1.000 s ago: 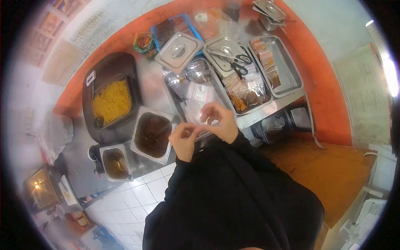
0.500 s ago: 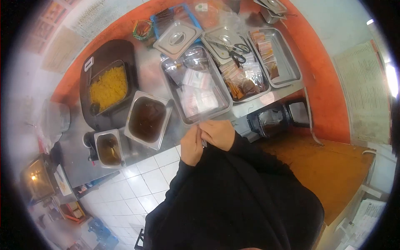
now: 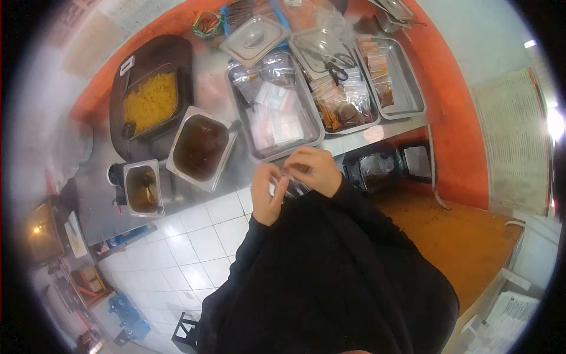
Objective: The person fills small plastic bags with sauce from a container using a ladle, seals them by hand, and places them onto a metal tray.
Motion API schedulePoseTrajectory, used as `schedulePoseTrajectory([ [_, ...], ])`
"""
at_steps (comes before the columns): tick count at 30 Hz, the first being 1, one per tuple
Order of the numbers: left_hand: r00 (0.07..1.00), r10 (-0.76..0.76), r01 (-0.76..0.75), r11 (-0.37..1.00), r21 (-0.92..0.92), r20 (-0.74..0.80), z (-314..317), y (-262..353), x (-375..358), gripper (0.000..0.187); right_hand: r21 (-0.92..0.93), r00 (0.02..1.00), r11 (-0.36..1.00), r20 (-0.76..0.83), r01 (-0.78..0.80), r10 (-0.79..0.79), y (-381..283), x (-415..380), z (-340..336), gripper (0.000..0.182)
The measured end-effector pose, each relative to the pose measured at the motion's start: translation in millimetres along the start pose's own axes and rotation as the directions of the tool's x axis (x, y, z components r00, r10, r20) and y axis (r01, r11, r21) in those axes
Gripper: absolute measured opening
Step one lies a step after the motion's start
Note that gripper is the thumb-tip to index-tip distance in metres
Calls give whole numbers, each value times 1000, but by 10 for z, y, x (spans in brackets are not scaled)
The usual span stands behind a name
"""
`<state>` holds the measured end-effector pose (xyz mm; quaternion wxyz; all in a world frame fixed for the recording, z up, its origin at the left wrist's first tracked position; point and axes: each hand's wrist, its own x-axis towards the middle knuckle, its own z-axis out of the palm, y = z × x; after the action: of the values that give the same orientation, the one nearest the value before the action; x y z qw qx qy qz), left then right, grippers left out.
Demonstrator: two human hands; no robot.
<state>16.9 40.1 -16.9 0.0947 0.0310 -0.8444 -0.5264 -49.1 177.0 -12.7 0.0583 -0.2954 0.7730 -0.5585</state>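
Close to my body, just in front of the counter edge, my left hand (image 3: 266,197) and my right hand (image 3: 317,170) pinch a small clear plastic bag (image 3: 295,187) between them. Most of the bag is hidden by my fingers and blends with my black clothing. Right beyond my hands lies a metal tray (image 3: 252,134) of flat zip bags (image 3: 277,121), with darker filled bags (image 3: 278,69) at its far end. Beside it, a second tray holds filled zip bags (image 3: 345,103), and scissors (image 3: 338,66) rest on a lid above them.
A third tray (image 3: 407,88) with sachets stands at the right. On the left are a steel pan of brown liquid (image 3: 202,147), a smaller pan with a ladle (image 3: 141,187), and a black container of yellow food (image 3: 150,103). A brown surface (image 3: 454,236) lies low right.
My hands have moved slightly apart and my fingers have loosened, so more of the clear bag shows between them. The view has shifted a little, moving the counter up in frame.
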Motion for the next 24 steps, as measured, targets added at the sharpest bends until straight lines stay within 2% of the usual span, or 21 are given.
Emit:
schedulePoseTrajectory([
  [1,983,61,-68,997,-38,-174,-19,46,21,7,66,999,997,24,-34,32,-59,11,-33,15],
  [3,982,59,-65,998,-26,-181,-80,40,62,10,141,996,988,67,-69,60,-213,21,-59,14],
  [5,978,192,-191,981,16,-78,-180,-95,38,9,348,956,890,131,-293,263,-358,36,-24,14],
  [6,971,218,-215,976,48,-95,-219,-57,26,8,356,954,887,165,-295,252,-351,47,6,14],
  [7,974,195,-188,980,68,-120,-259,-18,8,8,252,930,914,270,-317,248,-340,47,30,14],
  [8,955,271,-254,957,143,-117,-300,10,10,9,145,896,938,371,-315,243,-323,60,57,16],
  [9,934,344,-316,923,219,-102,-335,17,12,10,156,885,938,407,-310,225,-316,64,92,16],
  [11,928,330,-290,931,222,-171,-392,-71,14,13,-11,903,969,360,-247,234,-286,83,150,16],
  [12,944,294,-241,925,295,-151,-445,-93,19,15,82,935,976,314,-200,165,-217,83,186,12],
  [13,959,252,-192,913,361,-127,-500,-110,4,18,92,928,976,340,-198,156,-228,104,230,12],
  [14,959,282,-240,852,466,-21,-592,-114,-7,34,118,947,981,300,-155,114,-244,151,266,11],
  [15,961,273,-222,850,477,-39,-630,-85,-1,34,143,964,984,256,-108,69,-247,213,299,11],
  [16,954,293,-218,827,518,-66,-634,-41,4,40,130,969,990,247,-51,17,-202,269,338,20],
  [17,945,316,-215,801,559,-90,-644,-15,6,47,138,965,989,263,-43,5,-221,352,375,20],
  [18,967,253,-184,790,584,-38,-670,-12,-10,56,38,968,998,245,-58,47,-273,445,400,22],
  [19,968,247,-172,787,593,-48,-664,-36,-9,56,-62,971,995,220,-76,88,-331,513,421,25],
  [20,943,323,-180,702,688,-83,-641,-90,17,55,-67,989,998,145,-11,21,-408,563,475,25],
  [21,909,403,-181,606,775,-104,-646,-154,50,54,-61,989,998,148,-3,12,-434,609,538,25],
  [22,891,440,-176,565,806,-114,-680,-215,75,55,-69,993,996,108,50,-43,-454,651,593,26],
  [24,870,466,-162,581,798,-162,-739,-247,133,55,-80,993,991,61,108,-103,-503,737,668,27],
])
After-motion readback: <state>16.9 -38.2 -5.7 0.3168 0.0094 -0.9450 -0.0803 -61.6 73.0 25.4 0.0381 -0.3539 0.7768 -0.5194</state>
